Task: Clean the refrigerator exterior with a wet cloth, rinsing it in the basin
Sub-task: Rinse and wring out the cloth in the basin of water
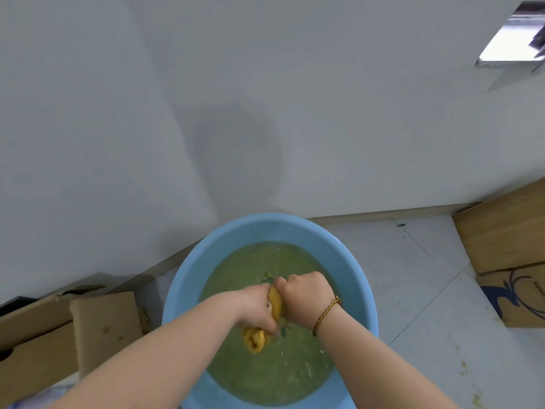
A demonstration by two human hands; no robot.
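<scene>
A round blue basin (352, 264) stands on the floor, filled with murky greenish water. Over the water, both hands hold a yellow cloth (256, 339) twisted into a roll. My left hand (257, 309) grips its near end, and a bunched tail of cloth hangs below the fist. My right hand (305, 292) grips the far end, fingers curled round it. A thin cord bracelet (326, 315) circles the right wrist. The refrigerator is not in view.
A grey-white wall (265, 113) rises right behind the basin. Opened cardboard boxes (59, 329) lie at the left, and more cardboard boxes (507, 246) stand at the right. Pale floor tiles (413, 290) spread right of the basin. A shiny metal fixture (513, 39) sits top right.
</scene>
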